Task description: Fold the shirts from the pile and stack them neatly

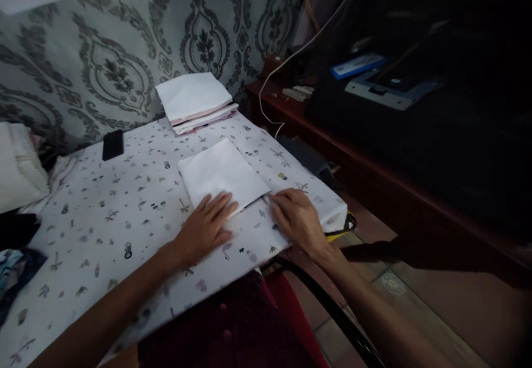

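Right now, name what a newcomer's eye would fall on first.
Probably the white folded piece between the left hand and right hand, pale in dim light. Behind it sits a white-topped stack, near the boldly patterned wall.

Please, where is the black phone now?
In the head view, the black phone lies flat on the patterned cloth, toward the far left, near the wallpapered wall and left of the stacked white items.
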`<state>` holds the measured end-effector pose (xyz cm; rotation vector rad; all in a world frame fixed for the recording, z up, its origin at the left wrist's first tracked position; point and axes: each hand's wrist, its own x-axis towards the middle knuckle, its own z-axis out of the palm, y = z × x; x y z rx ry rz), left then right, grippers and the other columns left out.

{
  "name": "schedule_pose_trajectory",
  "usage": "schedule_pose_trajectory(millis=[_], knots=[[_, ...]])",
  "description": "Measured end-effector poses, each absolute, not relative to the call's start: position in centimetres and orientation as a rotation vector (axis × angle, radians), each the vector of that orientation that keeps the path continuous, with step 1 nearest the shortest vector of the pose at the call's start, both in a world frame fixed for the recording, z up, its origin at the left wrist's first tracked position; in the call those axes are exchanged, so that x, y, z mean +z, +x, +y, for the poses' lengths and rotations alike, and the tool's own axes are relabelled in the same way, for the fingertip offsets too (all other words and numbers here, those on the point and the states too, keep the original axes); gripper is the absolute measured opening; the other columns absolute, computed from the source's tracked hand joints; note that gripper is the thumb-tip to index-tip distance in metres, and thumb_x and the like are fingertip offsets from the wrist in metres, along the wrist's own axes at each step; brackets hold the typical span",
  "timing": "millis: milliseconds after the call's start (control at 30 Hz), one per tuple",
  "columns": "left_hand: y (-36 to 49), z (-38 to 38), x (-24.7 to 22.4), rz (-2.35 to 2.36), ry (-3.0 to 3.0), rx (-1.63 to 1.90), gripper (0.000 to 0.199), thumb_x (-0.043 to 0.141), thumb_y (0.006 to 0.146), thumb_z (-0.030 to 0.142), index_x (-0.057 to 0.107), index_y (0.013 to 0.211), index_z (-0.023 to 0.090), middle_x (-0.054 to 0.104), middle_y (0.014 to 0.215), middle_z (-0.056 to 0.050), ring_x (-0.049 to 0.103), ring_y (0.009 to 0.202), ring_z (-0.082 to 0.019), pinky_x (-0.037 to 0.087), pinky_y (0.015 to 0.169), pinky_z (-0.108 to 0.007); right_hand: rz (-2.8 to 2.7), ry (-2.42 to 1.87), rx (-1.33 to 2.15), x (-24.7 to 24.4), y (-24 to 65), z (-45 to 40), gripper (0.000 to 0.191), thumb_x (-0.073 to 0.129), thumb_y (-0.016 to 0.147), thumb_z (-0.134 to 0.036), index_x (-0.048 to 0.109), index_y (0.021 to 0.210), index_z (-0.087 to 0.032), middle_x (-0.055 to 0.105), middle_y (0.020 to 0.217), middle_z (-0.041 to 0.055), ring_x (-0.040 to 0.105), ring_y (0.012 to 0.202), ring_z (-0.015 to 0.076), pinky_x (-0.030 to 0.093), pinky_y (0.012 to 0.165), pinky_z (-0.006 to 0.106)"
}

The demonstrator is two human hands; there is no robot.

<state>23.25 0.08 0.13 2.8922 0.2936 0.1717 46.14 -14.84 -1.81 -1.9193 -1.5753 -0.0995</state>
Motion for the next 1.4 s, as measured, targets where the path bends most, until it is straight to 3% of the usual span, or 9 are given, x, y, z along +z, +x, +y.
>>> schedule_pose_trajectory(millis=[67,133,233,300,367,500,700,900,1400], knots=[[21.4,-0.3,0.4,0.252,2.818,0.137,0.059,0.039,0.101,0.051,0.025,0.153,0.027,0.034,0.161,-0.009,0.027,0.150,-0.024,0.026,0.122,-0.048,-1.500,-1.836,-0.118,-1.3,46.0,-14.3,0.025,0.047,0.097,-0.026,0.070,0.093,-0.018,0.065,0.091,0.0105,0.060,0.087,0.0242,0.051,0.080,0.041],[19.7,-0.1,0.9,0.306,2.687,0.252,0.048,0.037,0.103,0.044,0.034,0.148,0.027,0.042,0.156,-0.008,0.037,0.145,-0.022,0.035,0.117,-0.043,-1.516,-1.735,-0.133,-0.7,45.5,-13.5,0.021,0.050,0.097,-0.027,0.069,0.095,-0.019,0.065,0.094,0.0102,0.061,0.090,0.0239,0.053,0.081,0.042],[17.7,0.5,1.9,0.656,2.439,0.591,0.027,0.038,0.103,0.032,0.054,0.121,0.023,0.064,0.123,-0.008,0.061,0.114,-0.019,0.051,0.096,-0.035,-1.787,-1.583,-0.070,0.3,43.8,-11.7,0.022,0.056,0.095,-0.026,0.067,0.111,-0.017,0.064,0.115,0.0149,0.059,0.108,0.0277,0.052,0.091,0.047],[17.0,0.4,2.3,0.838,2.355,0.693,0.018,0.041,0.100,0.027,0.058,0.103,0.022,0.065,0.098,-0.004,0.063,0.091,-0.017,0.052,0.081,-0.032,-2.018,-1.488,-0.001,0.6,42.5,-10.4,0.031,0.062,0.091,-0.024,0.064,0.121,-0.014,0.060,0.130,0.0177,0.054,0.122,0.0307,0.048,0.100,0.050],[16.7,-0.1,2.5,0.834,2.386,0.646,0.016,0.043,0.098,0.024,0.058,0.097,0.021,0.062,0.090,-0.002,0.060,0.083,-0.017,0.050,0.076,-0.031,-2.177,-1.406,0.060,0.6,41.2,-9.1,0.035,0.065,0.088,-0.020,0.063,0.122,-0.014,0.057,0.136,0.0172,0.049,0.128,0.0307,0.045,0.104,0.050],[17.1,-1.7,2.1,0.767,2.456,0.510,0.014,0.045,0.095,0.021,0.059,0.096,0.021,0.062,0.092,-0.003,0.058,0.085,-0.018,0.048,0.077,-0.033,-2.238,-1.369,0.156,-0.1,39.5,-7.3,0.023,0.061,0.089,-0.011,0.066,0.110,-0.018,0.064,0.128,0.0113,0.054,0.121,0.0258,0.046,0.100,0.045],[18.6,-2.2,1.9,1.024,2.463,0.397,0.014,0.057,0.089,0.028,0.052,0.077,0.021,0.060,0.080,0.000,0.055,0.079,-0.018,0.043,0.075,-0.032,-2.043,-1.373,0.321,-0.8,39.2,-6.5,0.013,0.057,0.095,-0.019,0.069,0.098,-0.020,0.071,0.107,0.0071,0.060,0.107,0.0220,0.047,0.091,0.038],[20.1,-2.9,2.6,1.289,2.518,0.234,0.025,0.063,0.085,0.035,0.048,0.070,0.021,0.059,0.073,0.000,0.054,0.074,-0.018,0.038,0.068,-0.030,-2.000,-1.344,0.356,-1.2,39.4,-6.4,0.012,0.058,0.094,-0.024,0.069,0.098,-0.021,0.070,0.108,0.0056,0.059,0.106,0.0207,0.046,0.092,0.037],[19.5,-3.2,1.9,1.161,2.708,0.185,0.010,0.048,0.087,0.020,0.055,0.079,0.020,0.065,0.083,-0.006,0.059,0.084,-0.023,0.044,0.071,-0.035,-2.041,-1.303,0.347,-1.4,39.5,-6.4,0.011,0.065,0.088,-0.025,0.073,0.096,-0.025,0.070,0.111,0.0039,0.060,0.109,0.0217,0.045,0.091,0.039]])
